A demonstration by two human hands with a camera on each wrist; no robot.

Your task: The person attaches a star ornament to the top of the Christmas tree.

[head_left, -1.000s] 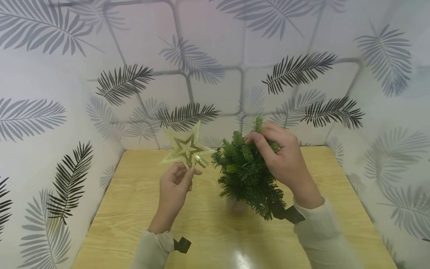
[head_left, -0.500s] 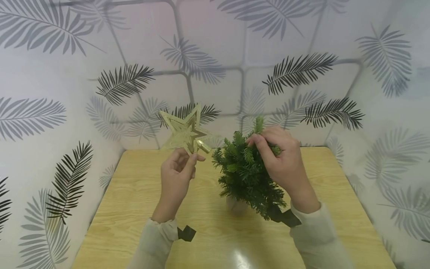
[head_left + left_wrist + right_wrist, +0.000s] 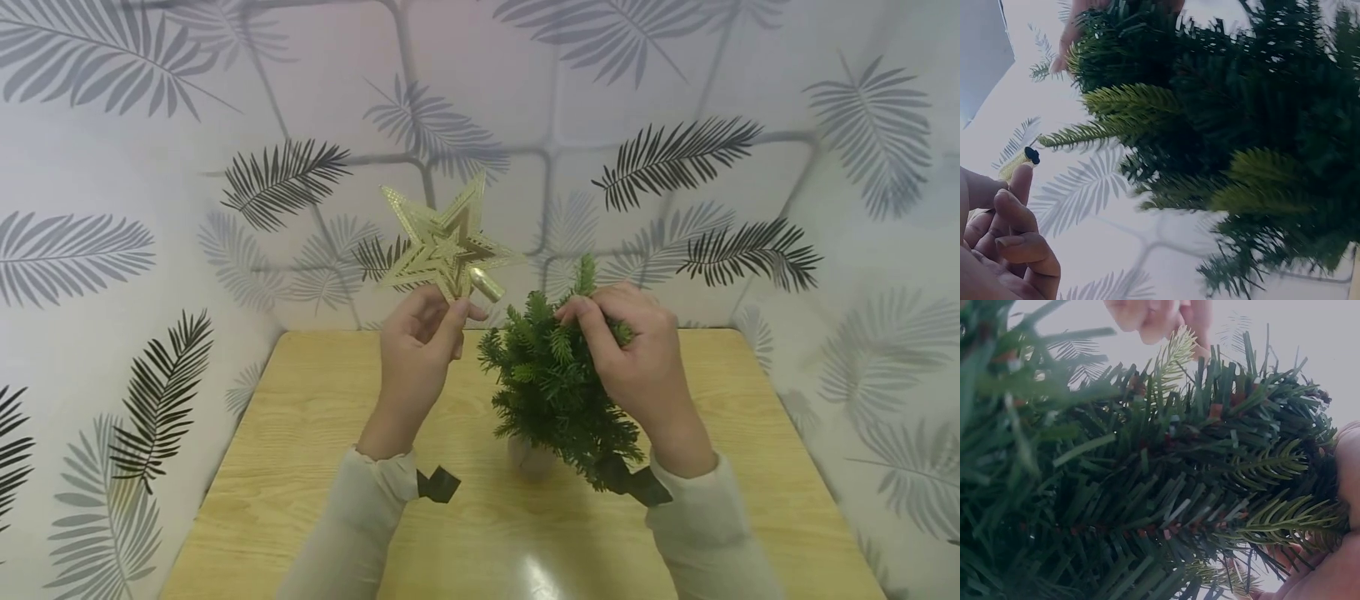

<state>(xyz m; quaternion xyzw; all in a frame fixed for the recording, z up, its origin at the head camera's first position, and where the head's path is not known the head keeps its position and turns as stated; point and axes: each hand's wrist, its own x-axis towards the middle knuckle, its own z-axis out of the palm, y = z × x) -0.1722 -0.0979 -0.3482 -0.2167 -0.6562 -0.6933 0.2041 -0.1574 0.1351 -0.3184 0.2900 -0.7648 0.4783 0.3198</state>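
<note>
Between thumb and fingers my left hand (image 3: 420, 358) pinches a gold star tree topper (image 3: 448, 243) by its lower point. A short gold tube juts from the star toward the right; its dark open end shows in the left wrist view. To the right, a small green artificial Christmas tree (image 3: 558, 392) stands on the table, its pale base partly hidden by branches. My right hand (image 3: 637, 350) pinches the tree near its top, and the tip sticks up above the fingers. In the right wrist view the branches (image 3: 1166, 506) fill most of the picture. Star and tree are apart.
The wood-grain table (image 3: 300, 467) spans the space below both hands. Behind it and at both sides are pale walls (image 3: 495, 100) with a leaf pattern. Dark pieces (image 3: 438, 484) sit at both wrists.
My left hand has raised the star and brought it to the right, nearer the treetop, turning it a little on the way. My right hand keeps its hold on the tree, almost still.
</note>
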